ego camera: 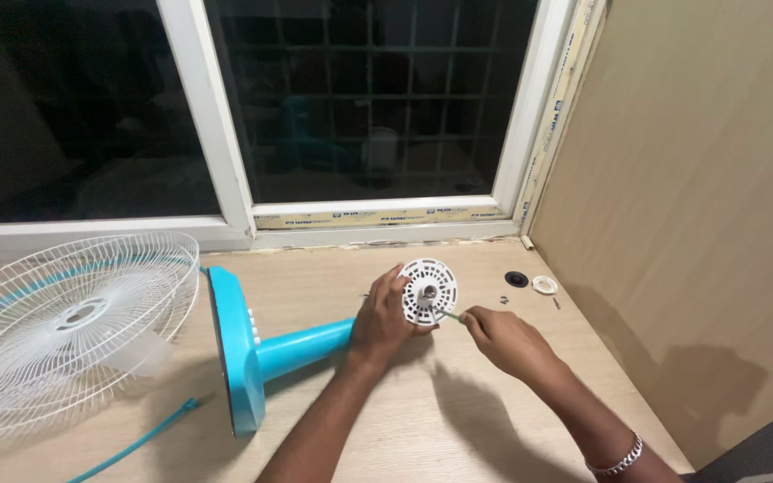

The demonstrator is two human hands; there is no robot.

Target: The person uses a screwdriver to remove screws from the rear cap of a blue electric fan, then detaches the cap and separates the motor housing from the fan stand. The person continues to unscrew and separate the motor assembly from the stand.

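A blue fan stand (pixel 301 349) lies on its side on the wooden table (pixel 458 429), its base (pixel 234 353) towards the left. My left hand (pixel 382 322) grips the top of the stand, where a white round motor housing (pixel 428 290) with vent holes faces up. My right hand (pixel 503 338) holds a thin green-handled screwdriver (pixel 452 315), whose tip touches the lower edge of the housing. A silver bracelet sits on my right wrist.
A white wire fan guard (pixel 64 326) rests at the left. A black round cap (pixel 516 279), a white ring nut (pixel 545 285) and a few small screws (pixel 505 300) lie near the beige wall panel. A window runs along the back. A blue cord (pixel 149 438) trails at bottom left.
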